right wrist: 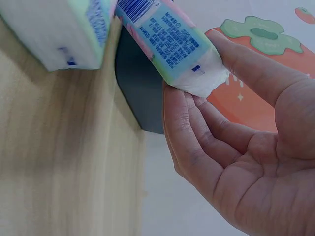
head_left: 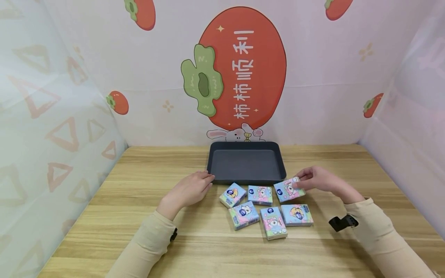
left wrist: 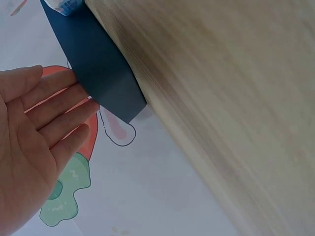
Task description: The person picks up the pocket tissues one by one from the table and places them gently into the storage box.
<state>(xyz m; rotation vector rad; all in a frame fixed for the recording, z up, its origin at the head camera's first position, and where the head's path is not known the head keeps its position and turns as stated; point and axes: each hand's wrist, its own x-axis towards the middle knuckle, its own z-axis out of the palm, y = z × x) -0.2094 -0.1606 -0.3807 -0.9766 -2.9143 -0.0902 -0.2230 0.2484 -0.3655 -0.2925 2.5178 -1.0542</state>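
Between thumb and fingers my right hand (head_left: 318, 178) pinches a pastel tissue pack (head_left: 289, 189) by its right end, near the tray's front right corner. In the right wrist view the held tissue pack (right wrist: 172, 44) shows its printed, barcoded side. My left hand (head_left: 194, 187) touches the front left corner of the dark grey tray (head_left: 213, 162) with fairly straight fingers. The left wrist view shows those fingers (left wrist: 64, 105) against the outer wall of the tray (left wrist: 103, 59). Several more tissue packs lie before the tray, among them one with a white bear (head_left: 273, 223).
The wooden table (head_left: 146, 239) meets a printed back curtain (head_left: 313, 77) with a big red persimmon (head_left: 222, 46). Fabric side walls (head_left: 62, 116) enclose both sides. Another tissue pack (head_left: 297, 215) lies just below the held one.
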